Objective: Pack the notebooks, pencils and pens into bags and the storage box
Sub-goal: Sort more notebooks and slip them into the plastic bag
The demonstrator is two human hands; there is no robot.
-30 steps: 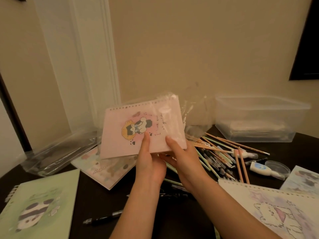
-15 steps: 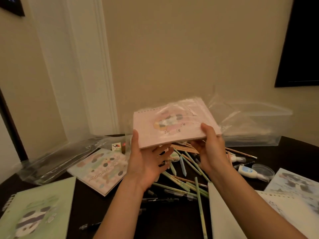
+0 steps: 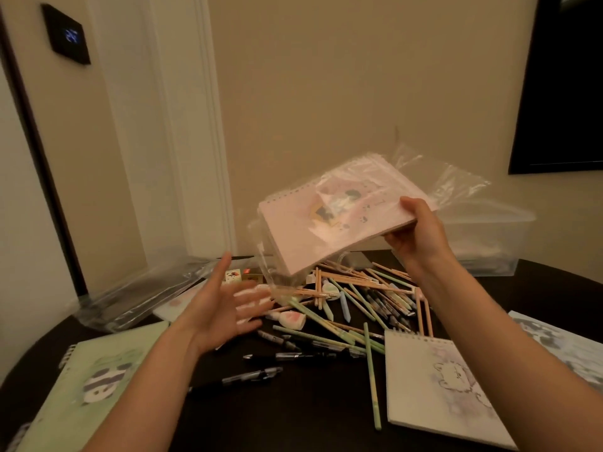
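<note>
- 1 pink notebook, inside a clear bag, tilted in the air above the pencils and pens heaped on the worktop.
- Your right hand: fingers grasping its near corner.
- Your left hand: fingers spread, holding nothing, apart from it.

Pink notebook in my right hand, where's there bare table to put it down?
Best patch for the pink notebook: the dark table nearest you, between the green notebook and the white notebook, below the black pens. A smaller strip lies far right, between the storage box and the blue notebook. The middle is crowded with the pencil pile.
</note>
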